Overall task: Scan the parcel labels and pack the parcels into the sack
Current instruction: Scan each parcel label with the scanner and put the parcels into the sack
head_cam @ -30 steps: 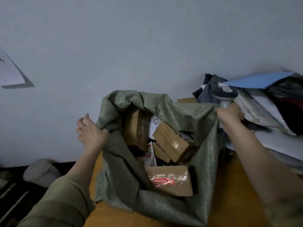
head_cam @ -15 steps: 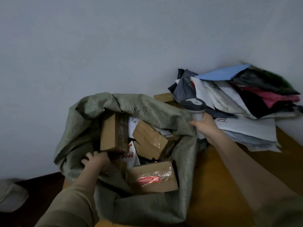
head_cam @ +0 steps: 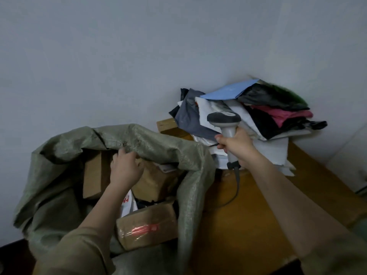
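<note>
A green woven sack stands open at the left end of the wooden table. Inside lie several cardboard parcels: an upright box, a tilted box and a box with red tape nearest me. My left hand reaches into the sack, its curled fingers at the folded far rim above the boxes. My right hand grips the handle of a grey barcode scanner, held up to the right of the sack.
A pile of soft mailer parcels in white, grey, blue, black and pink leans against the wall at the table's back right. The scanner's cable hangs down to the tabletop. A plain wall fills the background.
My left hand left the sack's left rim, dipped inside, and now sits at the far rim. My right hand with the scanner let go of the sack's right edge and moved right.
</note>
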### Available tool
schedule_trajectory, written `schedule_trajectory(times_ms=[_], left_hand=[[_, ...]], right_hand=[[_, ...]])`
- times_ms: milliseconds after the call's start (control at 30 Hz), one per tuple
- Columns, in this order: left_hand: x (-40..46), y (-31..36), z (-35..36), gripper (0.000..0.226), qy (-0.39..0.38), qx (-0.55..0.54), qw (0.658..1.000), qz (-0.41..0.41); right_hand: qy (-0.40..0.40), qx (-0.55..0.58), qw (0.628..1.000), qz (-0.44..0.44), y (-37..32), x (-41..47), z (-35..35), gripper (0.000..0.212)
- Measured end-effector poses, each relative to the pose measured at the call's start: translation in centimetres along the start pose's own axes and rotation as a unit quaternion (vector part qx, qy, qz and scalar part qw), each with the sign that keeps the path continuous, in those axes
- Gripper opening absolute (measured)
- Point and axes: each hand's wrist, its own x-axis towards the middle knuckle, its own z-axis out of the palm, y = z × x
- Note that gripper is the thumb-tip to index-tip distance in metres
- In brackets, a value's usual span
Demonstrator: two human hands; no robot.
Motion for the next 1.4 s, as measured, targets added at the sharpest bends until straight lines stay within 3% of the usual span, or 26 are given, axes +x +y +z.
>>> schedule_trajectory(times_ms=[200, 300, 467, 700, 900, 967, 1100, 1167, 1267, 1400], left_hand=[[0.0, 13.7, 2.8, 0.021, 0.081, -0.045, 0.994, 0.061], [-0.2, 22.8, 5.8, 0.014, 0.07, -0.065, 0.991, 0.092], [-1.3, 37.1, 9.0, 0.024, 0.031, -0.103, 0.981, 0.163], [1.9, 43.2, 9.6, 0.037, 0.012, -0.083, 0.979, 0.185], [7.5, 49.1, 10.1, 0.044, 0.069, -0.177, 0.95, 0.248], [9.8, 52.4, 10.3, 0.047, 0.046, -0.255, 0.944, 0.205], [14.8, 57.6, 12.2, 0.067, -0.072, -0.406, 0.911, -0.019], [16.2, 58.9, 13.5, 0.068, -0.114, -0.433, 0.891, -0.08], [17.7, 59.9, 15.6, 0.056, -0.158, -0.515, 0.828, -0.158], [18.7, 60.6, 17.3, 0.017, -0.153, -0.596, 0.766, -0.187]], right_hand=[[-0.015, -0.013, 0.999, -0.028, 0.6, 0.9, -12.9, 0.011], [-0.003, -0.02, 1.0, -0.021, 2.1, 2.1, -21.4, 0.011], [0.04, -0.022, 0.999, -0.008, 3.1, 4.8, -32.9, 0.019], [0.03, 0.0, 1.0, -0.006, 4.1, 9.5, -36.3, 0.013], [0.048, 0.036, 0.998, 0.019, 5.2, 13.3, -36.6, 0.012], [0.059, 0.039, 0.997, 0.025, 4.9, 14.4, -37.2, 0.014], [0.065, 0.024, 0.997, 0.031, 4.3, 16.2, -38.6, 0.011], [0.067, 0.013, 0.997, 0.029, 4.3, 17.1, -39.2, 0.006], [0.064, 0.004, 0.998, 0.024, 4.6, 18.4, -39.8, 0.004], [0.047, 0.013, 0.998, 0.029, 5.2, 19.9, -40.3, 0.008]])
